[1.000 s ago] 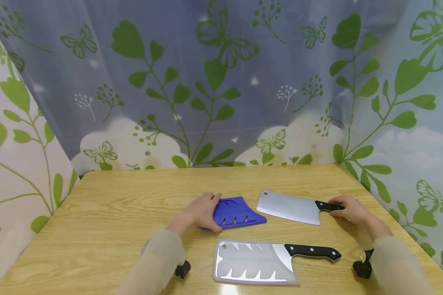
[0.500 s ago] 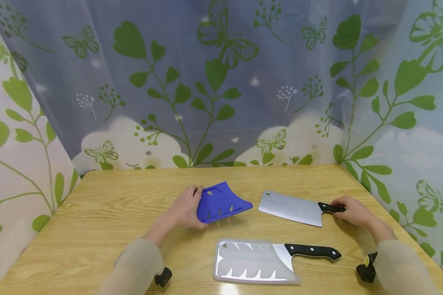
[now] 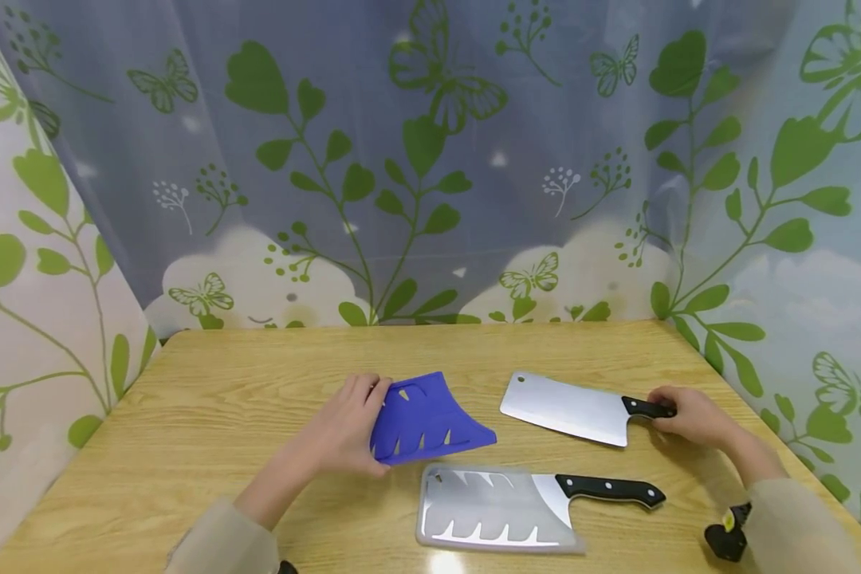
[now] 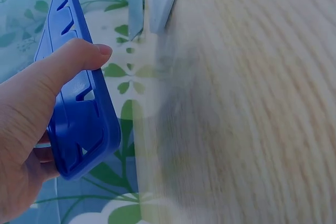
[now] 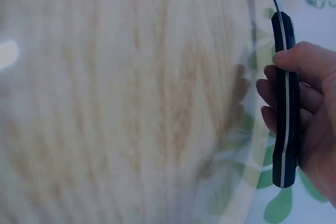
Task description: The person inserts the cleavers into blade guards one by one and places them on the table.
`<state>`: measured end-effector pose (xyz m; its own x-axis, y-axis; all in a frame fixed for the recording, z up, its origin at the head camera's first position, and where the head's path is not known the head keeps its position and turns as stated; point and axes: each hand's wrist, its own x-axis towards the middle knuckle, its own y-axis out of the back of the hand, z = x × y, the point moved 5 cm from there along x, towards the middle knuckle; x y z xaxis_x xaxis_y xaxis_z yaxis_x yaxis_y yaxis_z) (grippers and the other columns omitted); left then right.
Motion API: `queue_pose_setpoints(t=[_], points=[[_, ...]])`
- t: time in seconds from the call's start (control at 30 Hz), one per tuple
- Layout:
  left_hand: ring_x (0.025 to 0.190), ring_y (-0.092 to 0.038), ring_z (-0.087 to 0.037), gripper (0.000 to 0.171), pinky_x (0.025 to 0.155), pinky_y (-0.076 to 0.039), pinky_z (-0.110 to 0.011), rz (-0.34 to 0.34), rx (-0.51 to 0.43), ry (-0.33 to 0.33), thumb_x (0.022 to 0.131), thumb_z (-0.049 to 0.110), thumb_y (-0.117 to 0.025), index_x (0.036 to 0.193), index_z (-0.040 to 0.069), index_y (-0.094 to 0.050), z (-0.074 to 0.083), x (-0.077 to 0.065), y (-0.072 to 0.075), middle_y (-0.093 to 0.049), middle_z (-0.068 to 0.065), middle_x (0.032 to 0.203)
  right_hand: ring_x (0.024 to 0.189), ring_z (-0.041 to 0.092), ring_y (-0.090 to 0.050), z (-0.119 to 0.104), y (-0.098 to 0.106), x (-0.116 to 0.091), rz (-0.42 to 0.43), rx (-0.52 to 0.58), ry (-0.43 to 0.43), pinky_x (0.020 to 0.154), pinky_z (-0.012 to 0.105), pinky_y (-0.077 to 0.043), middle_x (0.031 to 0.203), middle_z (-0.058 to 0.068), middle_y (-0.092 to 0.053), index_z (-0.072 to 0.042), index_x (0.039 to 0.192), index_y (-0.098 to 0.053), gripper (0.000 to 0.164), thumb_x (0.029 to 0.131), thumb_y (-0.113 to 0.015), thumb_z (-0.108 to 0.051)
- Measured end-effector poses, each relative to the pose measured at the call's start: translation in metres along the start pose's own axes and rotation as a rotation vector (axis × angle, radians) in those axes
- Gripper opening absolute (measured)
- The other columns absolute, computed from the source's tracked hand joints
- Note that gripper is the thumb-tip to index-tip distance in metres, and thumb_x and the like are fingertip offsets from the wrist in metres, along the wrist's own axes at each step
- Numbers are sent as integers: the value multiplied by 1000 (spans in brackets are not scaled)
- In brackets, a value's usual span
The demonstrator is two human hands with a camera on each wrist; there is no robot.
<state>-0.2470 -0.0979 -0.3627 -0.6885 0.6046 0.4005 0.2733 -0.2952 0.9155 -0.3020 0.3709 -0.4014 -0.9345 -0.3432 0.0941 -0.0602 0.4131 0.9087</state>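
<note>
My left hand (image 3: 347, 426) grips a blue slotted blade cover (image 3: 430, 422) by its closed end, thumb on the near edge and fingers on the far one. In the left wrist view the cover (image 4: 81, 114) is tilted and held above the table. At the right, my right hand (image 3: 696, 414) holds a bare cleaver (image 3: 567, 405) by its black handle, the blade pointing left towards the cover. The right wrist view shows thumb and fingers round that handle (image 5: 286, 108). The cover's mouth and the blade's far end are apart.
In front of both hands lies a second cleaver (image 3: 610, 488), its blade inside a translucent white cover (image 3: 488, 510). The wooden table (image 3: 222, 399) ends at a patterned curtain (image 3: 430, 199) behind and at the sides.
My left hand has lifted the blue cover off the table, drawn it left and tilted it, then brought it slightly nearer. The right hand and its cleaver have shifted slightly.
</note>
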Motion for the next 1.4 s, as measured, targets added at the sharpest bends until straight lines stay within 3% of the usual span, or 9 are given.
queue_pose_setpoints(t=[0.2, 0.37, 0.5, 0.67, 0.8, 1.17, 1.4], points=[[108, -44, -33, 109, 95, -41, -44, -24, 35, -9, 45, 49, -81, 129, -8, -40, 0, -6, -1, -47, -20, 121, 78, 17, -52, -22, 0, -7, -41, 7, 13, 65, 34, -44, 89, 5, -61, 2, 102, -59, 30, 74, -67, -8], [110, -45, -34, 110, 97, -39, -45, -11, 53, -15, 45, 48, -82, 129, -10, -40, -4, -10, -3, -47, -21, 121, 64, 12, -51, -40, 2, -10, -28, 76, -2, 53, 28, -44, 88, 5, -59, 0, 107, -58, 29, 85, -65, -17], [110, -45, -35, 110, 97, -38, -46, -14, 57, -23, 45, 48, -81, 129, -10, -40, -5, -11, -3, -47, -22, 121, 55, 8, -49, -57, 6, -10, 30, 99, 15, 47, 26, -44, 85, 3, -58, -5, 106, -59, 30, 87, -64, -27], [111, -45, -36, 109, 97, -38, -47, -63, 70, -18, 47, 48, -81, 129, -10, -40, -5, -9, -4, -47, -21, 122, 62, 7, -50, -79, 12, -7, 132, 51, 90, 52, 25, -43, 86, 0, -60, -8, 102, -62, 25, 85, -67, -25], [111, -45, -35, 109, 97, -39, -47, -88, 84, -19, 49, 50, -79, 131, -9, -39, -4, -8, -7, -47, -20, 122, 65, 7, -48, -92, 14, -6, 164, 46, 117, 54, 25, -41, 87, -1, -61, -7, 104, -62, 26, 85, -68, -24], [112, -45, -35, 110, 98, -37, -47, -92, 77, -23, 50, 51, -79, 132, -9, -38, -2, -8, -9, -46, -21, 124, 67, 8, -50, -104, 12, -4, 190, 14, 172, 55, 26, -43, 85, -2, -61, -6, 100, -63, 23, 83, -69, -20], [112, -45, -35, 111, 99, -37, -47, -55, 84, -39, 47, 50, -80, 131, -8, -38, -1, -9, -9, -47, -21, 123, 68, 6, -50, -105, 10, -4, 214, -15, 205, 55, 26, -44, 83, -4, -61, -8, 98, -63, 21, 82, -70, -18]])
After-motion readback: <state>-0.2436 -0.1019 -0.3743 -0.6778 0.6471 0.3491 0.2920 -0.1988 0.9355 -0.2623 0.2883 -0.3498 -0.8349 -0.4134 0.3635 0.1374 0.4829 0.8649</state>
